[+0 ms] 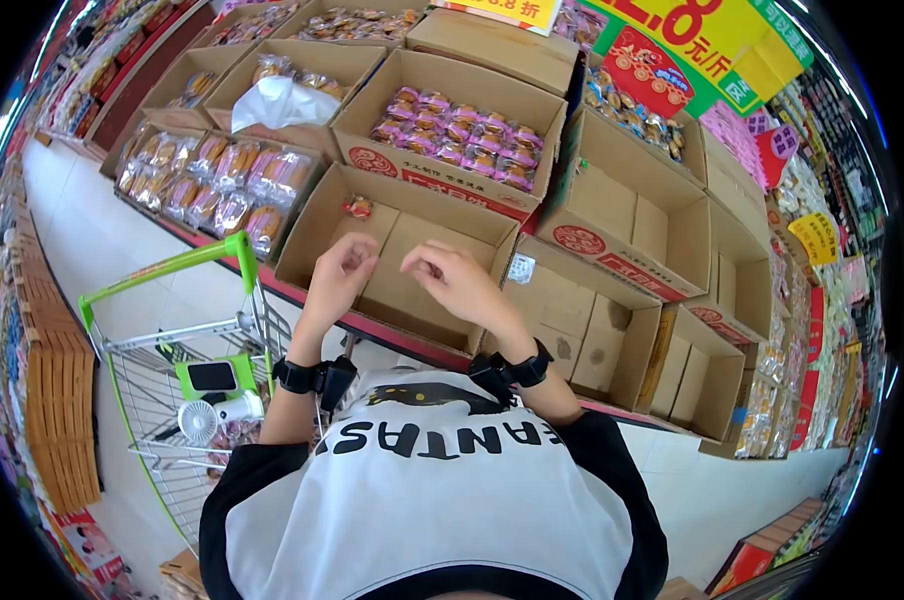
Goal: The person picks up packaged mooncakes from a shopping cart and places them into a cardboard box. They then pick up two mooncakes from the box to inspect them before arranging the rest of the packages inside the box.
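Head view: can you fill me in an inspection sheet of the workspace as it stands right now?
Surface: cardboard floor of the front carton, open at the top.
Job's things: one small wrapped pack inside, near the far left corner.
Clutter: crumpled white plastic over a carton behind; phone and small white fan at the cart.
Hands: left hand and right hand over the carton, apart, fingers curled; no held item visible.
Cables: nothing seen.
Surroundings: cart to the left, purple-wrapped packs in the carton behind, more cartons to the right.
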A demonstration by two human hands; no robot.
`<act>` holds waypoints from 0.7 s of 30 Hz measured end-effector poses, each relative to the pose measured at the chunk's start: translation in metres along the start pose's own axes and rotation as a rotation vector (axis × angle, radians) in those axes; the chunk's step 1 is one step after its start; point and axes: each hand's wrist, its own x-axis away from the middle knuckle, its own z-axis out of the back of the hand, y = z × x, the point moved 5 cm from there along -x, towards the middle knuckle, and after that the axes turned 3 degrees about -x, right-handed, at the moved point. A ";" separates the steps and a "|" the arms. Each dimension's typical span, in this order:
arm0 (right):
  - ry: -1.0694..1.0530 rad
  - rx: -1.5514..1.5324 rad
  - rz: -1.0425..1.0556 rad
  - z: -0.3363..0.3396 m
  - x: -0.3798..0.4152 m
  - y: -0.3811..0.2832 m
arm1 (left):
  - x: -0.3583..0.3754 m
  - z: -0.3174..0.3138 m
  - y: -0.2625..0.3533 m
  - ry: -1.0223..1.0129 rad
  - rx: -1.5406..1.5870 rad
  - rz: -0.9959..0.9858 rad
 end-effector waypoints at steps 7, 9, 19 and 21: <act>-0.156 -0.027 -0.017 -0.043 0.000 -0.017 | 0.049 0.026 -0.008 0.082 -0.093 0.036; -0.174 -0.033 0.079 -0.060 -0.001 -0.017 | 0.065 0.035 -0.012 0.117 -0.145 -0.007; -0.597 -0.243 0.119 -0.149 -0.010 -0.069 | 0.168 0.076 0.008 0.342 -0.126 0.257; -0.649 -0.275 0.106 -0.168 -0.007 -0.078 | 0.194 0.086 0.006 0.457 -0.065 0.278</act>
